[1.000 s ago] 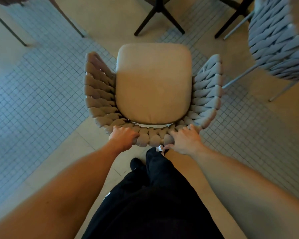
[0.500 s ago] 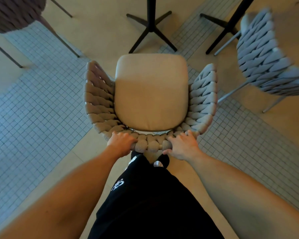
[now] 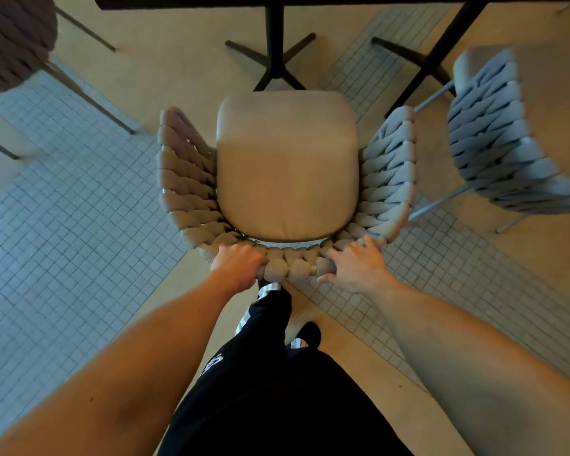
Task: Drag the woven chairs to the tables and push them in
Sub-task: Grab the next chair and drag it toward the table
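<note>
A woven chair [image 3: 287, 166] with a beige seat cushion and thick braided grey-beige back stands right below me, its seat facing away. My left hand [image 3: 237, 264] grips the top of its backrest on the left. My right hand [image 3: 356, 268] grips the same rim on the right, thumb under it. Just beyond the seat's front stands the black cross-shaped base [image 3: 273, 54] of a table, whose dark top edge [image 3: 277, 1] runs along the top of the view.
A second grey woven chair [image 3: 500, 139] stands at the right beside another black table leg [image 3: 441, 51]. A darker woven chair [image 3: 14, 41] is at the top left. The floor mixes beige slabs and small grey tiles. My black-trousered legs are below the chair.
The chair and I have moved forward toward the table. Its base is now at the seat's front and the tabletop edge has come into view. Both hands keep their grip.
</note>
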